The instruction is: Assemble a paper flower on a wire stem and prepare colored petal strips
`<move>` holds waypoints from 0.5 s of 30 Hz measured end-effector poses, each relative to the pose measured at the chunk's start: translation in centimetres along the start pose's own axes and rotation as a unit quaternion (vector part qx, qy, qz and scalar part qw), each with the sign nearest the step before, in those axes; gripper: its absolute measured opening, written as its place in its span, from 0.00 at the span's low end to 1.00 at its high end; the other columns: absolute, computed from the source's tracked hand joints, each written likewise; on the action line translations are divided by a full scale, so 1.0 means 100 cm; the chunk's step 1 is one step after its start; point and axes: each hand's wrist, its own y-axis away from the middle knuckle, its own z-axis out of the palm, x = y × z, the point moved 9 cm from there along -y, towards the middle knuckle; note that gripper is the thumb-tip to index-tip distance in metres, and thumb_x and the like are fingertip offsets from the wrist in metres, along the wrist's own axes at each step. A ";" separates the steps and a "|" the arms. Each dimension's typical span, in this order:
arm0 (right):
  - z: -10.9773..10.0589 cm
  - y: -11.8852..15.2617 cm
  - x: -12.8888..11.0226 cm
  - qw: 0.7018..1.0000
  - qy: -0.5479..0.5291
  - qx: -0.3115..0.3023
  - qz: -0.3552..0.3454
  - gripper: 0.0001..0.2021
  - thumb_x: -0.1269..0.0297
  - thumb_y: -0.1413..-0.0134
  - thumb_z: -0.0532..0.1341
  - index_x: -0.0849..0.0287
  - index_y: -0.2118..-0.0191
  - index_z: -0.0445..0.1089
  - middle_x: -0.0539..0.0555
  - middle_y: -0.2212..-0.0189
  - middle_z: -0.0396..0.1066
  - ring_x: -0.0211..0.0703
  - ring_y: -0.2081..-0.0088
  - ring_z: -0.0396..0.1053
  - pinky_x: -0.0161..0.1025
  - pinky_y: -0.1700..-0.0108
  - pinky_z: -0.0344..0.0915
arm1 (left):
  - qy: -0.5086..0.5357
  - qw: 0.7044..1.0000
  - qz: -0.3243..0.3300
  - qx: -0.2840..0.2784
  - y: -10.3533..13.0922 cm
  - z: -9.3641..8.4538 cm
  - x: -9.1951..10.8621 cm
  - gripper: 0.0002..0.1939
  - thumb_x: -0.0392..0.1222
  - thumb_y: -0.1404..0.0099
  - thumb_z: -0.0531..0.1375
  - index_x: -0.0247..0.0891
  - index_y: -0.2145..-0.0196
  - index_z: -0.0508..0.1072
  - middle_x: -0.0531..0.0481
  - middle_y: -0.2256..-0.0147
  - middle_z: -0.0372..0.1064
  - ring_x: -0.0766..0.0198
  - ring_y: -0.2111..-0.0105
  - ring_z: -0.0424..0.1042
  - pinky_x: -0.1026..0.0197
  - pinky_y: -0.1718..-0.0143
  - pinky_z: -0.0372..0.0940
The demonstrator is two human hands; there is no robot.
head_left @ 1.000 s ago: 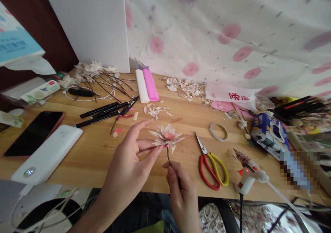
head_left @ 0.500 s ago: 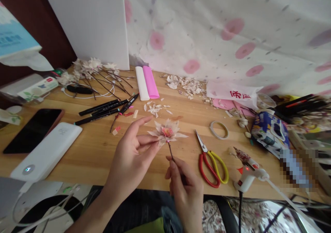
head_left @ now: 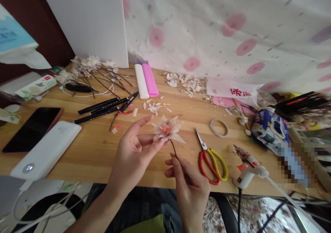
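An artificial flower point(head_left: 168, 129) with pale, pointed petals and a pink-yellow centre is held over the front of the desk. My left hand point(head_left: 136, 148) pinches its lower petals between thumb and fingers, with the index finger stretched out. Below it, my right hand point(head_left: 190, 179) grips the thin dark stem point(head_left: 173, 148) between thumb and index finger. The bloom tilts toward me. Right of the hands lie scissors point(head_left: 210, 160) with one red and one yellow handle. Loose petals point(head_left: 156, 107) are scattered beyond the flower.
A glue gun point(head_left: 247, 174) with a lit red light stands at the right, near a tape roll point(head_left: 219, 128). Markers point(head_left: 108, 107), a phone point(head_left: 33, 129) and a white power bank point(head_left: 48, 150) lie left. Finished flowers point(head_left: 89, 66) and paper rolls point(head_left: 146, 80) are at the back.
The flower has turned and its bloom faces me more. My right hand has shifted slightly right, slanting the stem; my left hand keeps its pinch. The view has moved a little.
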 end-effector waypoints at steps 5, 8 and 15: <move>-0.001 0.000 -0.003 1.000 0.002 0.022 -0.021 0.10 0.70 0.40 0.64 0.50 0.57 0.81 0.47 0.69 0.82 0.34 0.76 0.78 0.27 0.69 0.77 | 0.004 1.000 -0.004 0.010 -0.001 -0.001 -0.002 0.36 0.40 0.45 0.74 0.35 0.42 0.67 0.45 0.65 0.83 0.58 0.65 0.83 0.62 0.59 0.76; -0.002 0.001 -0.005 0.999 0.011 0.037 -0.036 0.10 0.71 0.40 0.65 0.50 0.56 0.81 0.47 0.68 0.82 0.34 0.75 0.79 0.26 0.68 0.77 | 0.012 1.000 -0.007 0.010 -0.001 -0.001 -0.003 0.36 0.39 0.46 0.74 0.35 0.42 0.67 0.44 0.64 0.83 0.57 0.64 0.83 0.62 0.59 0.76; -0.004 0.005 -0.006 0.996 0.039 0.058 -0.054 0.09 0.71 0.40 0.65 0.52 0.57 0.81 0.47 0.67 0.82 0.35 0.74 0.79 0.27 0.67 0.77 | 0.021 0.999 -0.018 0.029 0.003 -0.002 -0.002 0.36 0.38 0.47 0.74 0.34 0.43 0.68 0.46 0.65 0.83 0.56 0.64 0.83 0.60 0.58 0.77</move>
